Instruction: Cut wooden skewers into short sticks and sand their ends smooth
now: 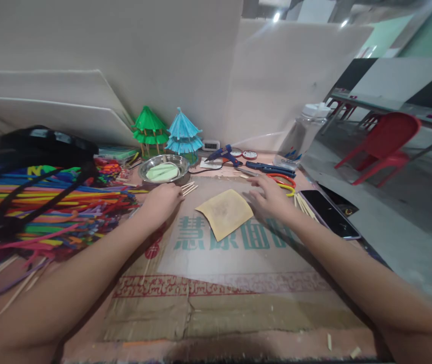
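Note:
My left hand [164, 203] is closed, its fingers curled over the near ends of several thin wooden sticks [190, 188] beside a metal bowl [183, 163]. The fingertips are partly hidden. My right hand [271, 198] is open, with thumb and fingers apart, just right of a yellowish square of sandpaper [224, 215]. This sheet lies slightly curled on a translucent sheet over printed cardboard [155, 318]. Just behind my right hand are scissors with red and yellow handles [285, 178]. More pale sticks [305, 207] lie beside my right wrist.
Green [148, 124] and blue [183, 132] paper-roofed models stand behind the bowl. A glue gun [223, 154], dark blue stapler-like tool [271, 168] and clear bottle [300, 134] are at the back. Colourful pipe cleaners [49, 202] pile up left; a phone [330, 213] lies right.

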{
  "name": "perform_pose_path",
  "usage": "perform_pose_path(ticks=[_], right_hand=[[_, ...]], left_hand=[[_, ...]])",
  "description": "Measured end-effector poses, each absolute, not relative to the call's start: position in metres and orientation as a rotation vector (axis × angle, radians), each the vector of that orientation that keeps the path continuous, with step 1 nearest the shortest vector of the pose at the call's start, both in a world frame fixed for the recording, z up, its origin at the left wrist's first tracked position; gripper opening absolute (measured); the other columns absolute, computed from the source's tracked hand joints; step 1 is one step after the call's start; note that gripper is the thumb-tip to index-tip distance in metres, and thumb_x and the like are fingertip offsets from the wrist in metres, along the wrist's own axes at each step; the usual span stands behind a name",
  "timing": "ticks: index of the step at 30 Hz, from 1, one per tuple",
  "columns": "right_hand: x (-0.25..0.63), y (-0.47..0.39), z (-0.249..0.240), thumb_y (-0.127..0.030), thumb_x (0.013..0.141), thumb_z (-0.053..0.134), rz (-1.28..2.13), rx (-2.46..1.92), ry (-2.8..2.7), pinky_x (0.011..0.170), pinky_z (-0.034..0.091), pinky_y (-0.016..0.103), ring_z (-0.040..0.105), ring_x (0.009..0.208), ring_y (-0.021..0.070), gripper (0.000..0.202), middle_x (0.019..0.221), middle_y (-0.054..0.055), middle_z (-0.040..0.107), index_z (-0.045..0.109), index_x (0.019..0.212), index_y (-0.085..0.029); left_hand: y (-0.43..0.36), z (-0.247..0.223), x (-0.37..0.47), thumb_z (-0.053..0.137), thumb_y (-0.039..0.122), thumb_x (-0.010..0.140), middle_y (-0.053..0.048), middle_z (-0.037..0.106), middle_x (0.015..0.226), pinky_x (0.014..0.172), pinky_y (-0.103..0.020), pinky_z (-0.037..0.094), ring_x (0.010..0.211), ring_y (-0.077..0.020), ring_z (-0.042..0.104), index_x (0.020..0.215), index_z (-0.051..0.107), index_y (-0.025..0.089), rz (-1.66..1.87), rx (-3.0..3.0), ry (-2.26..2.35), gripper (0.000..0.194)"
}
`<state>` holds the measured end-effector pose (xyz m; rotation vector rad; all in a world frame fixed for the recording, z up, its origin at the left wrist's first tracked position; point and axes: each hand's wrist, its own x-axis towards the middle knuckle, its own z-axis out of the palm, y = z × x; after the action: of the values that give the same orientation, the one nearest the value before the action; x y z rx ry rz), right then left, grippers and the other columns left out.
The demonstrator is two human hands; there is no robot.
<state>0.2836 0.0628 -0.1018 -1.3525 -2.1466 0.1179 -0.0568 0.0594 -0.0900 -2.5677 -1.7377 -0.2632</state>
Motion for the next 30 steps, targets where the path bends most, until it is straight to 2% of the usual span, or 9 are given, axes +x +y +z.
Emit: perform_pose_path(ticks=[5,9,11,13,15,18,22,30], right_hand=[[0.269,0.044,-0.106,-0.033,0.096,0.051,0.223,-1.266,-2.191,0.093,0.048,0.044,0.063,0.102,0.0264,0.032,0.106,0.012,0.068,0.064,0.122,-0.02],[0.261,0.037,-0.096,-0.029,0.093,0.055,0.326,-1.213,-2.121,0.09,0.048,0.044,0.064,0.097,0.0258,0.027,0.101,0.012,0.069,0.067,0.115,-0.019],[0.256,0.03,-0.087,-0.029,0.091,0.057,0.409,-1.221,-2.052,0.086,0.049,0.042,0.064,0.092,0.0241,0.025,0.098,0.011,0.07,0.07,0.109,-0.019],[0.249,0.018,-0.077,-0.034,0.091,0.058,0.617,-1.212,-1.986,0.078,0.05,0.038,0.064,0.083,0.0208,0.025,0.091,0.008,0.071,0.072,0.106,-0.019],[0.239,0.003,-0.068,-0.038,0.091,0.059,0.929,-1.128,-1.917,0.07,0.05,0.034,0.062,0.072,0.0172,0.029,0.081,0.004,0.07,0.073,0.108,-0.02],[0.224,-0.019,-0.058,-0.037,0.091,0.06,1.195,-0.958,-1.811,0.067,0.05,0.03,0.06,0.066,0.0137,0.026,0.077,0.002,0.07,0.076,0.102,-0.02],[0.214,-0.037,-0.05,-0.03,0.09,0.061,1.189,-0.901,-1.769,0.066,0.05,0.027,0.059,0.064,0.0123,0.019,0.068,-0.001,0.066,0.077,0.086,-0.021],[0.213,-0.041,-0.052,-0.029,0.087,0.066,1.189,-0.881,-1.784,0.064,0.047,0.025,0.057,0.06,0.0105,0.017,0.066,-0.002,0.068,0.073,0.076,-0.019]], left_hand=[[0.062,-0.102,-0.057,0.048,0.021,0.092,-0.018,0.071,0.091,0.084,-0.037,0.045,0.091,-0.0305,0.066,0.083,0.07,0.012,-0.338,-2.524,-1.81,0.025],[0.056,-0.09,-0.052,0.045,0.019,0.093,-0.021,0.069,0.095,0.088,-0.041,0.045,0.098,-0.0335,0.063,0.085,0.067,0.01,-0.472,-2.541,-1.828,0.026],[0.044,-0.078,-0.043,0.045,0.022,0.093,-0.018,0.071,0.098,0.086,-0.038,0.047,0.096,-0.0297,0.064,0.091,0.068,0.012,-0.56,-2.592,-1.818,0.025],[0.026,-0.068,-0.03,0.048,0.029,0.094,-0.009,0.073,0.095,0.077,-0.031,0.049,0.085,-0.0221,0.066,0.099,0.068,0.016,-0.634,-2.715,-1.784,0.024],[0.004,-0.063,-0.015,0.047,0.033,0.095,-0.002,0.073,0.085,0.068,-0.025,0.049,0.075,-0.0166,0.066,0.096,0.067,0.018,-0.699,-2.896,-1.734,0.024],[-0.023,-0.067,0.001,0.05,0.03,0.095,0.0,0.071,0.08,0.067,-0.024,0.048,0.072,-0.0145,0.064,0.093,0.065,0.018,-1.009,-3.255,-1.663,0.019],[-0.035,-0.076,0.007,0.052,0.029,0.096,0.0,0.073,0.088,0.073,-0.025,0.048,0.079,-0.0148,0.066,0.098,0.066,0.019,-1.135,-3.371,-1.543,0.017],[-0.04,-0.079,0.007,0.05,0.028,0.099,-0.003,0.076,0.097,0.08,-0.025,0.049,0.089,-0.0171,0.069,0.1,0.069,0.02,-1.113,-3.407,-1.278,0.021]])
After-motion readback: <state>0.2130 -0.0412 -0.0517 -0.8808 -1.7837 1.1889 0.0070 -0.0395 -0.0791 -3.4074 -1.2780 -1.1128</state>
